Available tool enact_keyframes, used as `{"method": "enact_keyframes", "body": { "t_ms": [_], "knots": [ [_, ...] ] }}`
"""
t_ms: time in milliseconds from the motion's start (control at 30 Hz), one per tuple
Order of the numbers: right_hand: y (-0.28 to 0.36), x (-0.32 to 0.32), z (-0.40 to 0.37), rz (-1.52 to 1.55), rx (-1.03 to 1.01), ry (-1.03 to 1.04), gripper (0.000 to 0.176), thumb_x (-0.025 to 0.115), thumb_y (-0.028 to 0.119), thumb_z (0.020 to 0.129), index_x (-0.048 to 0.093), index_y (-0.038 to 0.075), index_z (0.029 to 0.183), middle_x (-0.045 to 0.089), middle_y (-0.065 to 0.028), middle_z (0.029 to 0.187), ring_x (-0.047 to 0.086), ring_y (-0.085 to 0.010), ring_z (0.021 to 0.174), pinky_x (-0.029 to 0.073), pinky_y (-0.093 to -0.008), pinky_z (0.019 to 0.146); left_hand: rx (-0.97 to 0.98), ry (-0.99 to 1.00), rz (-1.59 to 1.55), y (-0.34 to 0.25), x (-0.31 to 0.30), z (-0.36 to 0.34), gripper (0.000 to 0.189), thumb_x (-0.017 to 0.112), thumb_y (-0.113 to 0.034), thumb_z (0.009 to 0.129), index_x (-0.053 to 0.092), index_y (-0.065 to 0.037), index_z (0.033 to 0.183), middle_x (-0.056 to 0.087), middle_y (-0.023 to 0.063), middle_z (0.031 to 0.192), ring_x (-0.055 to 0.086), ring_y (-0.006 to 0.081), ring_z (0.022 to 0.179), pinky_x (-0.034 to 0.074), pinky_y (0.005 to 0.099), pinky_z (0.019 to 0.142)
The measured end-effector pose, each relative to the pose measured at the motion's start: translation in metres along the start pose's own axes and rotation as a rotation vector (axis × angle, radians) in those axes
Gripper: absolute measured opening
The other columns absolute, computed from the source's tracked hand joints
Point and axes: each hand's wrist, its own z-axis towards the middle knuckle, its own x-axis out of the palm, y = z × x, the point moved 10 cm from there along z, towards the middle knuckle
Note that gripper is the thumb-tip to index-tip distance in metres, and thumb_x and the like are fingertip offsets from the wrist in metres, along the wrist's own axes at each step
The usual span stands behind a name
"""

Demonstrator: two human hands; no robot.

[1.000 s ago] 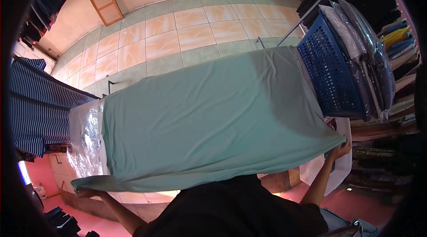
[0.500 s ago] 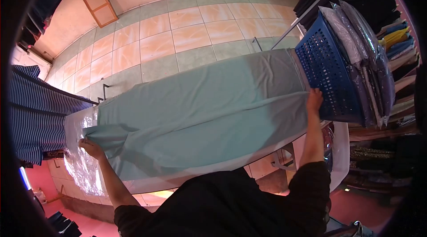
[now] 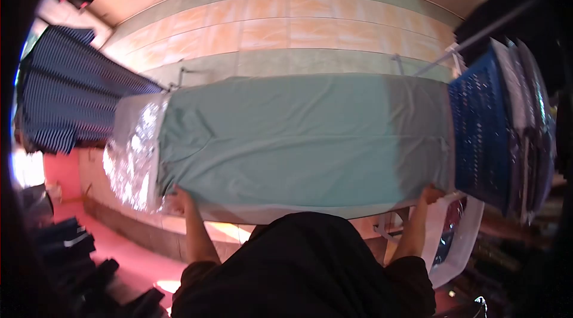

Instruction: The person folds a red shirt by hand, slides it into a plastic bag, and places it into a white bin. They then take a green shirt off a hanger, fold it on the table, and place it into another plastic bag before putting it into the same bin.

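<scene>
A pale green cloth lies spread lengthwise over a long ironing board, with soft wrinkles and a folded patch at its left end. At the cloth's near left corner, my left hand is closed on the edge, its fingers partly blurred. My right hand grips the near right corner, close to the blue basket. Shiny silver covering shows on the board beyond the cloth's left end.
A blue perforated basket with plastic-wrapped garments stands at the right end. Striped fabric hangs at the left. A white bin sits below right. Dark clothes lie at lower left; tiled floor stretches behind the board.
The view has turned, levelling the board. My left hand has moved from the cloth's left end to its near left corner, and my right hand to its near right corner. The cloth lies flatter.
</scene>
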Motion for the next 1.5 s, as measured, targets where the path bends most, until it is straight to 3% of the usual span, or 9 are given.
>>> {"method": "enact_keyframes", "body": {
  "t_ms": [100, 367, 433, 567, 633, 933, 1067, 1233, 1500],
  "knots": [
    [-0.006, 0.012, 0.054, -0.008, -0.454, -0.423, 0.058, 0.061, 0.015, 0.069, 0.038, -0.003, 0.119, 0.047, -0.0237, 0.113, 0.049, -0.0394, 0.102, 0.039, -0.0415, 0.087, 0.053, -0.02, -0.448, 0.007, -0.001, 0.017, 0.053, 0.049, -0.043, 0.082, 0.051, 0.005, 0.102, 0.054, 0.0249, 0.101, 0.054, 0.0381, 0.088, 0.042, 0.0407, 0.079],
    [0.061, -0.072, -0.002, -0.165, -0.026, -0.112, 0.061, 0.064, 0.013, 0.071, 0.033, -0.005, 0.12, 0.046, -0.0226, 0.113, 0.047, -0.0405, 0.103, 0.038, -0.0449, 0.086, -0.104, -0.054, -0.607, 0.05, -0.013, 0.0, 0.049, 0.059, -0.029, 0.077, 0.043, 0.004, 0.11, 0.054, 0.0204, 0.098, 0.052, 0.0354, 0.089, 0.042, 0.0424, 0.077],
    [0.082, -0.055, -0.019, -0.018, -0.557, -0.278, 0.066, 0.061, 0.026, 0.075, 0.03, -0.007, 0.124, 0.039, -0.025, 0.122, 0.037, -0.0403, 0.113, 0.029, -0.0471, 0.094, 0.052, -0.396, -0.065, 0.023, -0.063, -0.011, 0.055, 0.06, -0.032, 0.076, 0.038, -0.001, 0.115, 0.053, 0.0165, 0.1, 0.048, 0.0333, 0.096, 0.04, 0.045, 0.079],
    [0.099, 0.0, -0.093, -0.077, -0.962, -0.092, 0.062, 0.037, 0.041, 0.088, 0.023, 0.001, 0.132, 0.023, -0.0221, 0.136, 0.019, -0.0363, 0.126, 0.017, -0.0485, 0.102, 0.375, -0.135, 0.02, -0.005, -0.041, 0.012, 0.042, 0.059, -0.037, 0.075, 0.052, -0.007, 0.104, 0.053, 0.0128, 0.101, 0.047, 0.0327, 0.098, 0.038, 0.0467, 0.078],
    [0.101, 0.013, -0.125, -0.314, -0.751, 0.236, 0.058, 0.038, 0.039, 0.088, 0.026, 0.004, 0.132, 0.027, -0.0198, 0.134, 0.024, -0.0343, 0.125, 0.018, -0.0458, 0.102, 0.378, -0.014, 0.091, 0.001, -0.023, 0.026, 0.035, 0.059, -0.034, 0.074, 0.056, -0.006, 0.096, 0.054, 0.0153, 0.098, 0.049, 0.0336, 0.093, 0.038, 0.0481, 0.075],
    [0.097, 0.002, -0.14, -0.258, -0.733, 0.332, 0.06, 0.033, 0.044, 0.088, 0.018, 0.013, 0.136, 0.014, -0.0142, 0.141, 0.012, -0.0311, 0.13, 0.01, -0.0507, 0.102, 0.375, 0.149, 0.113, 0.027, -0.03, 0.052, 0.032, 0.05, -0.022, 0.079, 0.048, -0.009, 0.109, 0.055, 0.0112, 0.104, 0.05, 0.0324, 0.096, 0.041, 0.0449, 0.076],
    [0.105, -0.006, -0.146, -0.257, -0.745, 0.276, 0.058, 0.037, 0.042, 0.087, 0.021, 0.013, 0.135, 0.018, -0.0147, 0.14, 0.013, -0.031, 0.13, 0.011, -0.0503, 0.103, 0.774, -0.377, -0.115, -0.027, -0.074, -0.025, 0.036, 0.054, -0.018, 0.079, 0.044, 0.0, 0.109, 0.047, 0.016, 0.109, 0.044, 0.0336, 0.106, 0.035, 0.0421, 0.088],
    [0.141, -0.008, -0.181, -0.09, -1.062, 0.434, 0.055, 0.043, 0.036, 0.085, 0.029, 0.011, 0.132, 0.025, -0.014, 0.137, 0.021, -0.0309, 0.128, 0.013, -0.0494, 0.103, 1.046, 0.235, 0.112, -0.082, -0.028, -0.181, 0.061, 0.043, -0.041, 0.085, 0.025, -0.01, 0.134, 0.019, 0.0154, 0.14, 0.019, 0.0348, 0.128, 0.016, 0.0548, 0.099],
    [0.165, 0.027, -0.041, -0.261, -0.845, 0.209, 0.052, 0.037, 0.039, 0.088, 0.03, 0.012, 0.131, 0.03, -0.0117, 0.135, 0.026, -0.0305, 0.125, 0.021, -0.0466, 0.1, 0.986, 0.21, 0.076, -0.078, -0.025, -0.179, 0.064, 0.037, -0.05, 0.084, 0.022, -0.015, 0.136, 0.015, 0.01, 0.142, 0.014, 0.0352, 0.129, 0.011, 0.0593, 0.098]
  ]
}}
